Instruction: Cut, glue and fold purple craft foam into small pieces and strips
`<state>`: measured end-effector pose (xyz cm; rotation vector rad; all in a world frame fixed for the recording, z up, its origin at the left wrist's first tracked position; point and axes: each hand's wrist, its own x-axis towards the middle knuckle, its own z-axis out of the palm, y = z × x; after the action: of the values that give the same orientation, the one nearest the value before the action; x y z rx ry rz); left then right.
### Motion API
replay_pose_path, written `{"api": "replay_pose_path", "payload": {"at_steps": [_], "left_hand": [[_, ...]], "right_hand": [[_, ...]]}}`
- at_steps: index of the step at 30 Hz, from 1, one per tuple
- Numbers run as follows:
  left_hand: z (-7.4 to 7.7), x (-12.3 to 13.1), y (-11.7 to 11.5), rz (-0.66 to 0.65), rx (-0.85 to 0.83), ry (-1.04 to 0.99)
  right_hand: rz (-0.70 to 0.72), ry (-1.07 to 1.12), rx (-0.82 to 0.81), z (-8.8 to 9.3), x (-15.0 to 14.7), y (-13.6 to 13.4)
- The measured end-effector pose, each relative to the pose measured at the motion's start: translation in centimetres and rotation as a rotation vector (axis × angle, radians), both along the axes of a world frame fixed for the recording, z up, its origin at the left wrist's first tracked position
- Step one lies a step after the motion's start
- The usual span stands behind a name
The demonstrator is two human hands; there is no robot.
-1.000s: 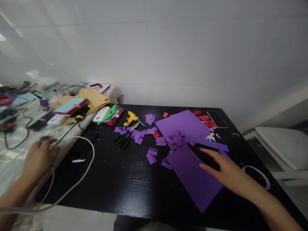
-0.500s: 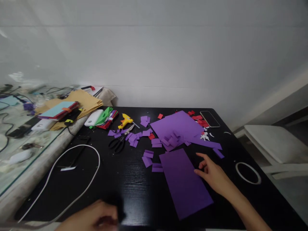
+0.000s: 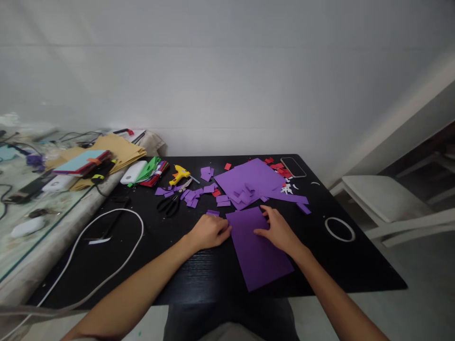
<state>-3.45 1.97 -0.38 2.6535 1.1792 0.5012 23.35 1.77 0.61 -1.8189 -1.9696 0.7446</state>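
A folded-looking purple paper sheet [image 3: 258, 255] lies on the black table in front of me. My left hand [image 3: 211, 231] rests at its upper left edge, fingers curled in. What they hold, if anything, is hidden. Over the sheet's upper right side is my right hand [image 3: 280, 231], thumb and fingers apart, with fingertips at or near the paper. Beyond it a larger purple sheet [image 3: 252, 173] carries several small cut purple pieces [image 3: 245, 194]. More purple pieces [image 3: 223, 201] lie to the left, one partly covered behind my left hand.
Farther left are black-handled pliers [image 3: 170, 204], a yellow glue gun [image 3: 180, 174] and a stack of coloured paper [image 3: 154, 173]. A white cable [image 3: 140, 222] loops at left. Red scraps [image 3: 280, 169], a phone [image 3: 293, 167] and a white ring [image 3: 340, 229] are at right.
My left hand has come up from the bottom edge to the purple sheet's left side. My right hand has moved in over the sheet. The view has shifted, showing more of the table's front.
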Motion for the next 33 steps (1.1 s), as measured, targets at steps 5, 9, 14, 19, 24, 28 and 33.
{"api": "replay_pose_path", "payload": {"at_steps": [5,9,14,19,24,28,33], "left_hand": [[-1.8,-1.7,0.7,0.117,-0.043,-0.246],[-1.8,-2.3,0.9,0.154,-0.093,-0.377],[-1.5,-1.7,1.0,0.160,-0.135,-0.463],[-1.5,-1.5,1.2,0.196,-0.173,-0.507],[-1.4,-1.2,1.2,0.207,-0.175,-0.524],[-1.2,-1.1,1.3,0.230,-0.168,-0.530],[-1.0,-1.4,1.7,0.285,-0.151,-0.554]], "right_hand": [[0.059,-0.004,-0.104,0.2,0.3,1.5],[0.107,-0.047,-0.119,1.0,0.4,2.4],[0.204,-0.034,-0.204,1.6,0.8,3.8],[0.219,-0.005,-0.127,1.0,1.5,3.8],[0.218,0.170,-0.089,-0.2,2.4,3.9],[0.187,0.275,-0.054,-1.0,2.7,4.4],[0.138,0.365,0.042,-1.3,2.2,4.9]]}}
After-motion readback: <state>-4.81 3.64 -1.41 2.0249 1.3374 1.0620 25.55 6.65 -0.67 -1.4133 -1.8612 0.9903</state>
